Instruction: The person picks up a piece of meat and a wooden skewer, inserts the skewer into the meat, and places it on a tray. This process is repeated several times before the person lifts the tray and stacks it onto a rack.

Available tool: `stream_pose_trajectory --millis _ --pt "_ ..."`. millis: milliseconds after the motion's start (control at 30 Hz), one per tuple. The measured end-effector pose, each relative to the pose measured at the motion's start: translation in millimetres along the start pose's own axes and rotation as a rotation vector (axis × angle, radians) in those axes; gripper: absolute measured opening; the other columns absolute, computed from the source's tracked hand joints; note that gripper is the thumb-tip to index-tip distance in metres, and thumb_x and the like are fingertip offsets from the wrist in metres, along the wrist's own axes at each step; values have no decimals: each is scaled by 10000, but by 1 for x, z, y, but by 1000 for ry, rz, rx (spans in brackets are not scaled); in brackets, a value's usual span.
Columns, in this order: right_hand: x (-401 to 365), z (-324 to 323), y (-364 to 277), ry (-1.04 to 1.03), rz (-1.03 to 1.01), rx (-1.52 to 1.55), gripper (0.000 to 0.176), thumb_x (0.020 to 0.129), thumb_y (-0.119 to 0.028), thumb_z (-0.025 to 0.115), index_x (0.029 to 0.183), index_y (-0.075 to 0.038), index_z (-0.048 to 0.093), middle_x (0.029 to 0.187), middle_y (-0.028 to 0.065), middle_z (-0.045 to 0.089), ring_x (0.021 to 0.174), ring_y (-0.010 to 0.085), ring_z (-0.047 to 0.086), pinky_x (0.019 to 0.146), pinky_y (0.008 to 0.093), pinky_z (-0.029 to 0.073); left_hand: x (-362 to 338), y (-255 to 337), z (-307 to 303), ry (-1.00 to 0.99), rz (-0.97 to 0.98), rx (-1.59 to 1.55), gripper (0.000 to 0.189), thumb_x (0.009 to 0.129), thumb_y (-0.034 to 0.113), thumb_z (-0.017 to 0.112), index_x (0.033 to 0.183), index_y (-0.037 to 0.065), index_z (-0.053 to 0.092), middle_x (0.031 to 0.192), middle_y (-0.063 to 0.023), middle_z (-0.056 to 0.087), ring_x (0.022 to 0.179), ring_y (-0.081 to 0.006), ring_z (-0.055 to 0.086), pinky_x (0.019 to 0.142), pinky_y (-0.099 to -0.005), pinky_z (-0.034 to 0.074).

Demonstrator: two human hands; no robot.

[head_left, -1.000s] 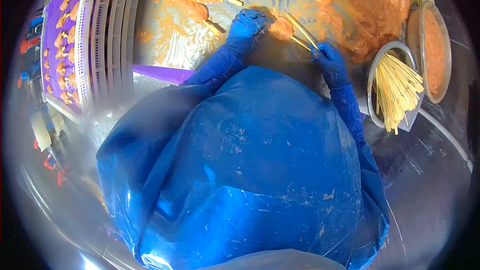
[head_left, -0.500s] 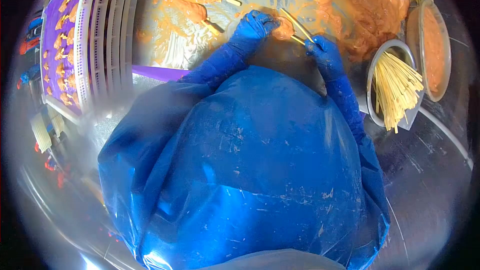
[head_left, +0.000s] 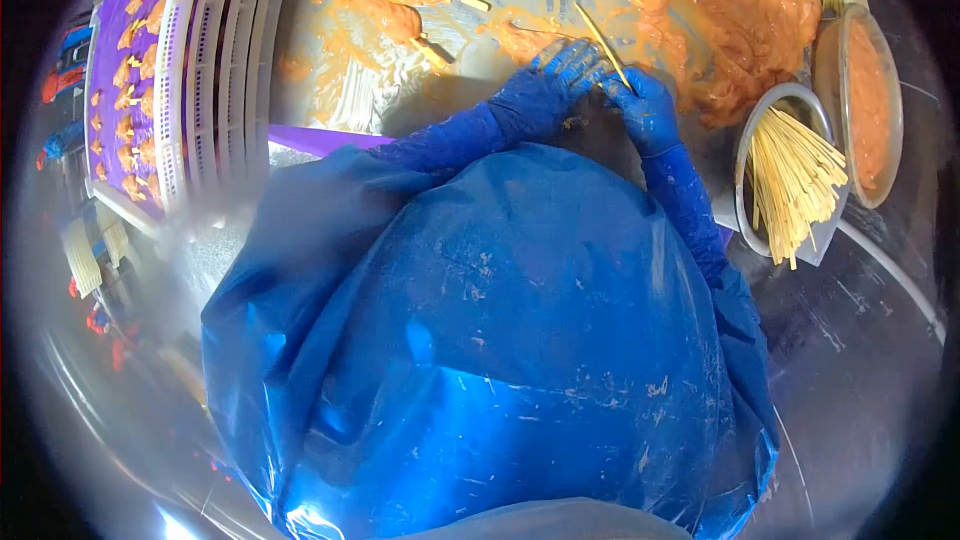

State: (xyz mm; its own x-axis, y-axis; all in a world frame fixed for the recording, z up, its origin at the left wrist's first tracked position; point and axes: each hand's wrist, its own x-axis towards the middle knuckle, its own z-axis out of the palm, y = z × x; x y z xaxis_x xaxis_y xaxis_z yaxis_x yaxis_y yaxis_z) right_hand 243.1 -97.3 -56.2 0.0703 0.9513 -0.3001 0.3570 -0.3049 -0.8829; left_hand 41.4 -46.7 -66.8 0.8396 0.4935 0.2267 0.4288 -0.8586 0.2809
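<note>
1. My right hand (head_left: 637, 105) has its fingers clamped on the lower end of a skewer (head_left: 598, 30), which slants up over the smeared surface (head_left: 455, 80).
2. My left hand (head_left: 553, 85) lies just beside it, fingers curled (whether they grip anything, I cannot tell).
3. The skewer looks light, thin and stiff, likely to snap if bent. It is probably slick with paste (head_left: 740, 10), so I would pinch it low, near the end.

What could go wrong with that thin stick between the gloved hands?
The skewer is pinched in the right hand, close against the left hand; its tip might jab that hand. Orange sauce coats the table; fingers could slip. Sticks jut over the tub rim; a sleeve may knock them.
</note>
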Motion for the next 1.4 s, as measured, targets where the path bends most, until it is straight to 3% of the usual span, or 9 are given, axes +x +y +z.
stream_pose_trajectory --millis 133,200,567,800,867,1000,1233,1300,1400 --pt "-3 -2 -4 -12 1 14 137 894 -124 623 952 -10 672 822 32 646 727 100 580 659 254 486 0 -1 -15 66 21 -209 772 824 433 621 1461 109 330 1497 -175 325 1398 -349 286 1151 -505 192" --pt "-6 -3 -6 -15 8 47 139 898 -125 620 957 -11 672 821 28 644 729 101 580 660 253 485 -3 0 -32 238 -343 -116 782 827 462 609 1461 102 328 1494 -179 329 1395 -362 285 1143 -514 202" --pt "9 -6 17 -114 -117 -114 154 917 -157 610 997 -35 660 804 14 628 716 80 552 642 247 464 -2 10 -5 137 -114 69 736 864 508 538 1419 47 389 1432 -198 416 1367 -365 342 1149 -489 209" --pt "-22 33 -72 -129 157 390 185 942 -233 595 1007 -74 662 735 -34 572 592 38 425 520 206 349 -18 15 -49 221 -306 2 675 861 474 544 1418 116 413 1453 -142 401 1398 -360 279 1143 -568 157" --pt "10 71 -54 -137 -223 354 218 960 -260 566 1017 -76 668 721 -35 567 569 40 410 503 201 330 -29 -8 -64 406 -350 -6 627 876 426 535 1417 131 419 1453 -136 396 1409 -374 246 1135 -610 97" --pt "26 83 -81 -223 -56 592 240 976 -277 537 1007 -86 679 748 -33 582 581 42 428 509 195 338 -50 -66 -75 369 -616 226 491 893 369 523 1303 101 541 1419 -160 433 1401 -403 244 1131 -620 37" --pt "9 -5 -28 86 65 527 305 994 -324 490 1095 -73 630 811 -23 588 703 48 476 633 210 383 95 -77 -46 435 -71 -324 403 757 83 550 1154 48 610 1228 -212 564 1136 -451 506 983 -488 422" --pt "-5 -49 -42 14 745 1312 316 1008 -329 460 1070 -73 634 800 -37 554 705 51 462 638 205 372 106 -78 -8 367 -130 -290 407 724 72 570 1128 52 618 1161 -191 584 1087 -428 531 949 -477 439" --pt "-33 -39 20 264 130 596 330 1019 -324 436 1063 -63 633 793 -38 528 698 58 443 633 219 368 86 -38 -4 323 -162 -147 430 710 68 585 1140 62 610 1105 -177 596 1034 -399 557 915 -472 454"
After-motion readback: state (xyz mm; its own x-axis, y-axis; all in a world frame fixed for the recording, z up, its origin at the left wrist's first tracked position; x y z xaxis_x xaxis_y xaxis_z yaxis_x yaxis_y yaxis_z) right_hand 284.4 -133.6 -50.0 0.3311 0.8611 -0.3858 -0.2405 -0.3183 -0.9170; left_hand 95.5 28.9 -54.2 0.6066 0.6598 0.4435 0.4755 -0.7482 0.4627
